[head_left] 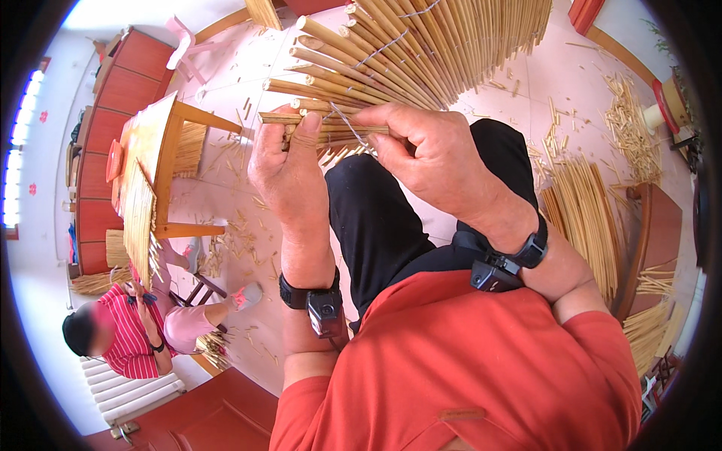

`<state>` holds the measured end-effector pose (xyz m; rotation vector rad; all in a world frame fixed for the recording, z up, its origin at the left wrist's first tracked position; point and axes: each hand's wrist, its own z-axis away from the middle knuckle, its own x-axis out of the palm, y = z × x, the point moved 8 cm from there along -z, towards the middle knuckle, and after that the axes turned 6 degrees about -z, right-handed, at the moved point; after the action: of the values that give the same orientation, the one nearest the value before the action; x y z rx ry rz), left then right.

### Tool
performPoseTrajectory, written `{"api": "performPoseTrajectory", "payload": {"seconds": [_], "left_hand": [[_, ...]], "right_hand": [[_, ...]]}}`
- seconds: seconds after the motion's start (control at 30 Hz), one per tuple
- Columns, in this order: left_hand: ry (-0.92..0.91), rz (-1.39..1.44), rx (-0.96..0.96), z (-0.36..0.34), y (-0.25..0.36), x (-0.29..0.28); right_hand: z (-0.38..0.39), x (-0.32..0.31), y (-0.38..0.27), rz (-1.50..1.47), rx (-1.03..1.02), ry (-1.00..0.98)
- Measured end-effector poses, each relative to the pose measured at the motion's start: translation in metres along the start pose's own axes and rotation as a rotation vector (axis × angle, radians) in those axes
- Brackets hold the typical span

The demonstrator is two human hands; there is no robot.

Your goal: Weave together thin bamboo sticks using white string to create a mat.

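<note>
We see a reed mat (444, 52), its round stalks lying side by side and bound with thin cord, spread out above the wearer's dark-trousered knees (380, 203). At the mat's near left corner, the left hand (286, 169) is closed, its thumb and fingers pinching the end stalks. The right hand (432, 143) sits just beside it at the mat's near edge, thumb and forefinger drawn together on a pale binding cord (347, 120); whether those fingertips also press on the stalks, we can't quite make out.

Left of the mat we find a wooden worktop (156, 124) with another length of reed work (139, 214) hanging over its edge, and nearer than that a seated co-worker in a striped top (135, 334). Right of the mat lie a bundle of long reeds (583, 225) and a heap of offcuts (628, 124) on the pink floor (541, 90).
</note>
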<state>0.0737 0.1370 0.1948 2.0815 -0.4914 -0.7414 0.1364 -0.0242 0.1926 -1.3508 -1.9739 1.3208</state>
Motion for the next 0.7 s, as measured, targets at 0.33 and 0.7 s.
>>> {"api": "performPoseTrajectory", "payload": {"seconds": [0.33,0.7], "left_hand": [[-0.020,0.070,-0.016,0.0015,-0.0018,0.0023],[0.017,0.006,-0.050,0.0093,0.0055,0.0004]], "right_hand": [[0.0047,0.0022,0.0013,0.031,-0.007,-0.003],[0.0065,0.0035,-0.0003,0.061,-0.058,0.056]]}}
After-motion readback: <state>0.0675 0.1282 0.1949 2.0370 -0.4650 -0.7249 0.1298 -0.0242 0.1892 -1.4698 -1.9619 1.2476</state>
